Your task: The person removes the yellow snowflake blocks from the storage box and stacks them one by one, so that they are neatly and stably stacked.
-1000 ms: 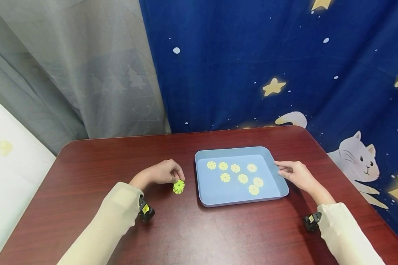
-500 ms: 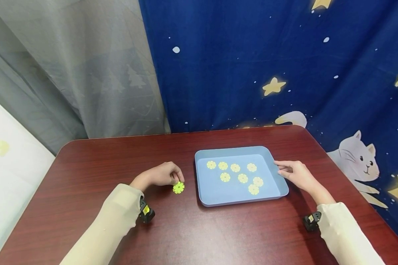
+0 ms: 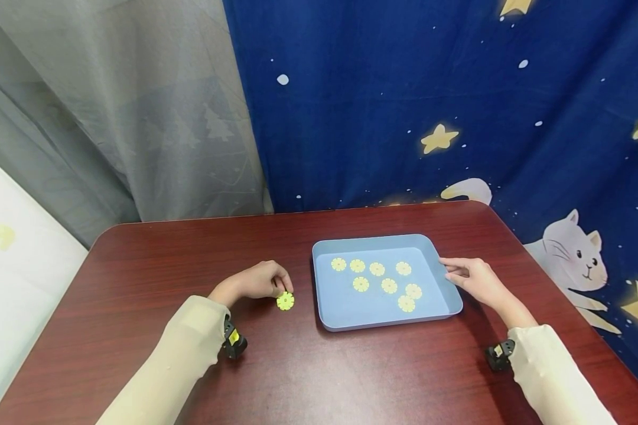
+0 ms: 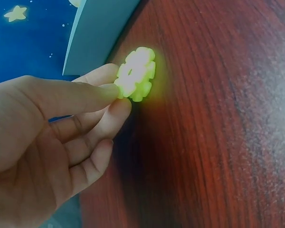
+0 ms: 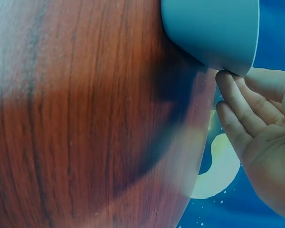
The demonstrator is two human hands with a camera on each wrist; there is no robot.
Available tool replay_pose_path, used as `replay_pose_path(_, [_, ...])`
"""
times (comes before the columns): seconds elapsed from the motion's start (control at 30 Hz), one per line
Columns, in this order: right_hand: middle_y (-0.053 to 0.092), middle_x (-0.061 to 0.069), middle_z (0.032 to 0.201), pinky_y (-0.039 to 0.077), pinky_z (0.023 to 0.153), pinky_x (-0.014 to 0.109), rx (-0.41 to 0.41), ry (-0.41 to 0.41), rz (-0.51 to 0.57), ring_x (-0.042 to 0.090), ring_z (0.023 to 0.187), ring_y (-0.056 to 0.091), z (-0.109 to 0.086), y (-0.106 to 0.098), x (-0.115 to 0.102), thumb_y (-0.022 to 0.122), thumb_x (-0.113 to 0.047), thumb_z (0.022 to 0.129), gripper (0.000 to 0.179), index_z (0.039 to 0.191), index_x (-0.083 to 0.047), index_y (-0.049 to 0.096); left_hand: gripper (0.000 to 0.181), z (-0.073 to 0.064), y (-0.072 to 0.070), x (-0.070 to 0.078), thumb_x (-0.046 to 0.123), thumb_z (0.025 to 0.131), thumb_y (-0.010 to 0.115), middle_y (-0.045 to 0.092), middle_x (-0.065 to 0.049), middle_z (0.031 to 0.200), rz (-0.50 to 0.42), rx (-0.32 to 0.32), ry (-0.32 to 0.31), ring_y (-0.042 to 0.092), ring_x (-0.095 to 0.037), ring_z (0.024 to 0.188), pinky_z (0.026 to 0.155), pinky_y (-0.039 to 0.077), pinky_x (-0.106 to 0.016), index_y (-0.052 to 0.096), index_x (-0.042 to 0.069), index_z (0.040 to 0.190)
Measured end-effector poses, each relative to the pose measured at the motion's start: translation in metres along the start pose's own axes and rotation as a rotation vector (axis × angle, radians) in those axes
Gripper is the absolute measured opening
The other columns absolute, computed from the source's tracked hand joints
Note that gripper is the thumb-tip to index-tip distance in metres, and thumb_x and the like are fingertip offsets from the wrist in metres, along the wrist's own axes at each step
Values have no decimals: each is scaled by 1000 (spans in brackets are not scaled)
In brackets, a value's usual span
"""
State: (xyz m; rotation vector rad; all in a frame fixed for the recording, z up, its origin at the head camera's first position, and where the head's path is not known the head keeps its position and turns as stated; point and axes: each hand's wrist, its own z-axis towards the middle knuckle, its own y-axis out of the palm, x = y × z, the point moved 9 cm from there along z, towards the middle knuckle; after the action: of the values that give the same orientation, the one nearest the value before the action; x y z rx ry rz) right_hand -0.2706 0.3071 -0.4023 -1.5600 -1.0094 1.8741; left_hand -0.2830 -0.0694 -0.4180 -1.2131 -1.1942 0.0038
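Observation:
My left hand [image 3: 263, 280] pinches a yellow-green notched building disc [image 3: 285, 301] between thumb and fingertips, to the left of the tray. In the left wrist view the disc [image 4: 137, 73] glows overexposed and looks thick, with a hole in its middle and its face tilted. My right hand [image 3: 473, 280] holds the right rim of a shallow blue tray [image 3: 345, 321], thumb at the rim. The right wrist view has its fingers [image 5: 240, 107] against the outside of the tray wall [image 5: 213, 33]. Several pale yellow discs [image 3: 361, 284] lie flat and spread out inside the tray.
A dark red wooden table [image 3: 319, 378] carries everything, its rounded far edge close to the curtains. Grey curtain [image 3: 165, 118] hangs at the back left, blue starry curtain [image 3: 361, 118] at the back right. Each wrist wears a small black camera [image 3: 235, 342].
The yellow-green piece in my left hand showed two overlapping disc outlines a second ago; now one round outline shows. My left hand has dipped slightly. Right hand and tray stay put.

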Motion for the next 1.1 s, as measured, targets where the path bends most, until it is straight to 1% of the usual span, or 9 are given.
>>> replay_pose_path(0.4, [62,25,105,51,72,38,-2,3,6,33,90,62,0,0,0,63,0,83,39,120,6,56,21,-1,0,0,-14,72,53,57,-5,69,-18,2,8,49,-15,63,57,42,-22,67,-1,83])
replay_pose_path(0.67, [62,24,105,51,72,37,-4,6,13,32,90,62,0,0,-1,63,-1,83,39,120,6,56,19,-1,-5,5,-10,74,54,57,-4,69,-23,17,47,49,-13,61,56,42,-22,66,-2,85])
replay_pose_path(0.87, [62,24,105,51,72,38,-4,2,14,32,90,62,0,-1,-1,63,0,83,39,120,6,56,17,2,-10,15,-6,77,54,59,-1,71,-12,34,66,50,-12,62,59,43,-23,66,-1,87])
replay_pose_path(1.1, [62,25,105,51,73,39,-4,4,11,33,90,62,-1,-1,-2,63,0,83,39,121,6,55,13,11,-12,36,-2,80,56,61,0,73,-1,34,78,55,-11,67,65,46,-25,66,0,89])
